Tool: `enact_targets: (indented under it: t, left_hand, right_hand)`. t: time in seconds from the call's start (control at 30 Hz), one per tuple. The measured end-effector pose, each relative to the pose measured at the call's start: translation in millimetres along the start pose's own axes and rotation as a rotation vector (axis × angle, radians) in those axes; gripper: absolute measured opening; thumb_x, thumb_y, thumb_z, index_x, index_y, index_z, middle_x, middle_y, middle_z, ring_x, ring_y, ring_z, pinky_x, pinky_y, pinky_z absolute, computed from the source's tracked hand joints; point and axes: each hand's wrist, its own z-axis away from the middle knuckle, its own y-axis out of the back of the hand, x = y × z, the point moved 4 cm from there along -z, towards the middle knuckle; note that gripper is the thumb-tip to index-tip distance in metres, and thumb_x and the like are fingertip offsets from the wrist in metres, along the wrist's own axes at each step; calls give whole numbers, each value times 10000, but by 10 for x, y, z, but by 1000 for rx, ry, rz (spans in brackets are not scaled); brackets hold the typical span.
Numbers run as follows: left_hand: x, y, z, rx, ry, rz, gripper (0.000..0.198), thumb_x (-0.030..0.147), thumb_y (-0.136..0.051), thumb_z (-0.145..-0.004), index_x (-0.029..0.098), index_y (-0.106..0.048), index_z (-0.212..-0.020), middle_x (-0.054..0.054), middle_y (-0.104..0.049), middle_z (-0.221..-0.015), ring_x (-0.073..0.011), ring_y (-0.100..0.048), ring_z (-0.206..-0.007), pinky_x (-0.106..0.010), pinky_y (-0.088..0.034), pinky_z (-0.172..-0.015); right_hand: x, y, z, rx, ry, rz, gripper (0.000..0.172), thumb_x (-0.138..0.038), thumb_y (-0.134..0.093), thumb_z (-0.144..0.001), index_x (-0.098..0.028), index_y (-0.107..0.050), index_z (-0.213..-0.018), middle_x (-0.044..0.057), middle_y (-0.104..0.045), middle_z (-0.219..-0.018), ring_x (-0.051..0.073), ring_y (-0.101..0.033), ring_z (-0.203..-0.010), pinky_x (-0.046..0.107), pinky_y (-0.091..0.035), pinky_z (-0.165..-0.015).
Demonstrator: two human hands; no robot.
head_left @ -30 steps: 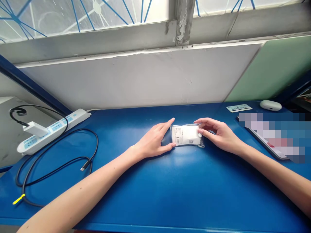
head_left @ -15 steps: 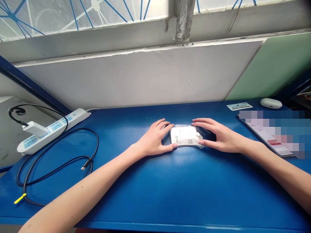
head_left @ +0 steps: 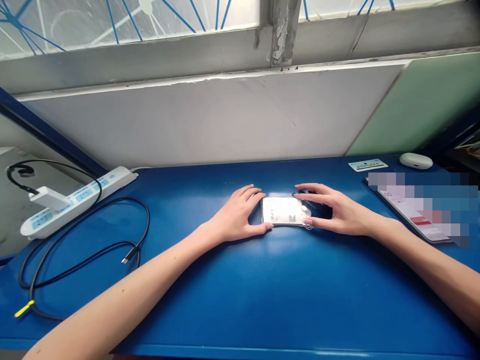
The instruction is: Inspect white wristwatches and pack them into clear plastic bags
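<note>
A small clear plastic packet with a white printed label [head_left: 283, 210] lies on the blue table [head_left: 262, 295], its surface shining with glare. What looks like a small ball chain [head_left: 308, 227] shows at its lower right corner. My left hand [head_left: 239, 212] grips the packet's left end, thumb at the near corner and fingertips at the far corner. At the other end is my right hand [head_left: 339, 210], its thumb on the near right corner and its index fingertip at the far edge. A gap shows between that palm and the packet.
Left of my forearm lie a white power strip [head_left: 118, 180] with a plugged-in charger [head_left: 50, 199] and a looped black cable [head_left: 144, 212]. To the right are a phone-like device [head_left: 420, 220] with a blurred screen, a card [head_left: 367, 165] and a white earbud case [head_left: 415, 160]. A wall [head_left: 210, 120] rises behind.
The view has shifted slightly, so everything appears a little further left. Both hands keep their places at the packet's two ends, with hardly any finger movement.
</note>
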Motion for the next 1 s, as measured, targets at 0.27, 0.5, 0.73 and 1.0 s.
enact_targets:
  t: [0.27, 0.5, 0.73, 1.0]
  left_hand:
    - [-2, 4, 8, -5, 12, 6, 724, 566, -665, -841, 143, -507, -1406, -183, -476, -1486, -390, -321, -1450, -557, -318, -1172]
    - [4, 4, -1, 8, 12, 3, 708, 559, -675, -832, 145, -516, -1383, -192, -488, -1472, -395, -341, -1438, -565, -333, -1160]
    - [-1, -4, -5, 3, 5, -18, 728, 566, -668, -836, 114, -510, -1383, -198, -480, -1478, -379, -343, -1439, -536, -328, -1172]
    - [3, 3, 3, 7, 23, -15, 707, 574, -677, -823, 143, -523, -1361, -180, -494, -1472, -373, -352, -1438, -539, -335, -1168]
  right_hand:
    - [-75, 53, -6, 110, 76, -4, 353, -401, -682, -864, -297, -725, -1199, 94, -626, -1352, 316, -601, -1234, 494, -525, -1022]
    - [-38, 25, -21, 8, 8, 24, 569, -488, -687, -841, -284, -610, -1367, 111, -582, -1430, 359, -550, -1296, 539, -498, -1046]
    - [-25, -12, -25, -44, -20, 72, 708, -549, -654, -852, -201, -502, -1450, 159, -509, -1486, 367, -479, -1358, 538, -446, -1098]
    - [-9, -13, -17, -19, 5, 49, 760, -570, -711, -792, -230, -505, -1440, 160, -542, -1452, 386, -496, -1338, 563, -469, -1066]
